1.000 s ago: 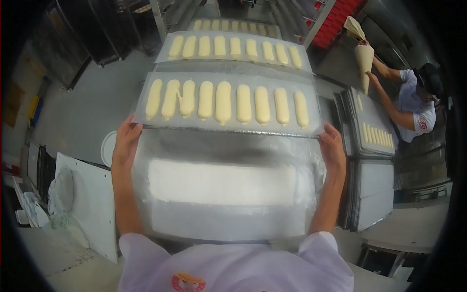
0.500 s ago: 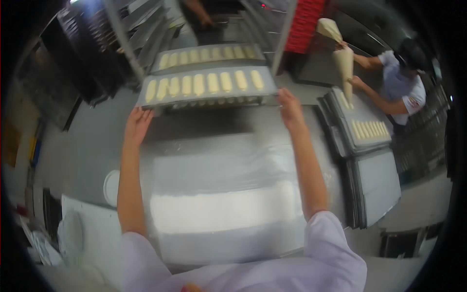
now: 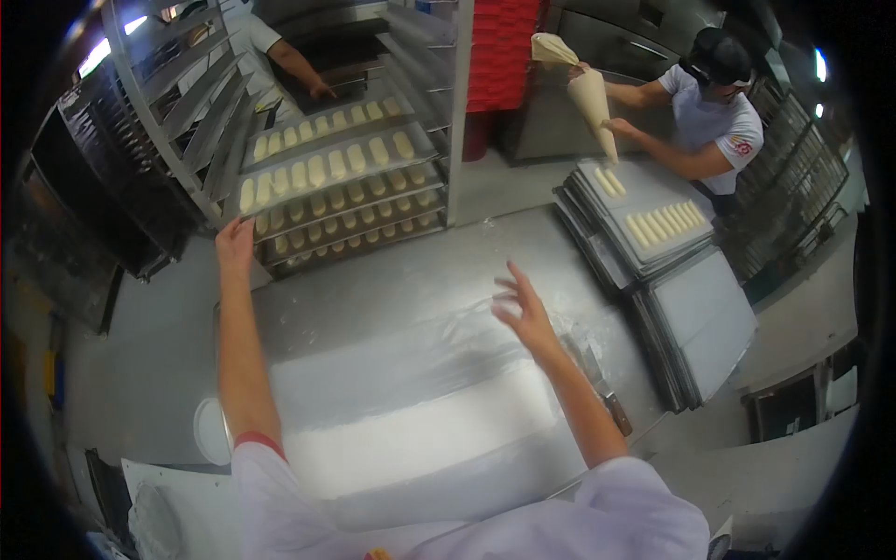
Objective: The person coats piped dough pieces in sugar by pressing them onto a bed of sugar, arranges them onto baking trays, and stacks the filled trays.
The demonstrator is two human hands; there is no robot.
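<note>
At the left of the frame I see a white round lid-like piece [image 3: 210,431] just beside the desk [image 3: 383,294]. Above it, my left hand [image 3: 235,241] is raised to the near left corner of a tray [image 3: 423,149] in the upper left; its fingers are bunched by the rim, and I cannot tell whether they grip or only touch, perhaps to steady that side. The tray lies in a metal rack [image 3: 459,103], probably so its pale strips [image 3: 317,170] stay flat and apart, with more loaded trays below. Behind the rack, another person's hand [image 3: 322,91] shows.

At centre, my right hand [image 3: 523,308] hangs over the desk with its fingers spread, holding nothing. Below it lies a broad white band [image 3: 420,425]; near the right forearm, a brown-handled tool [image 3: 608,392] rests within easy reach, it seems.

At upper right, a co-worker [image 3: 714,126] holds a piping bag [image 3: 590,103] tip-down over a second tray [image 3: 646,184], likely for control. Stacked trays [image 3: 702,322] sit nearer, presumably close by to save steps.
</note>
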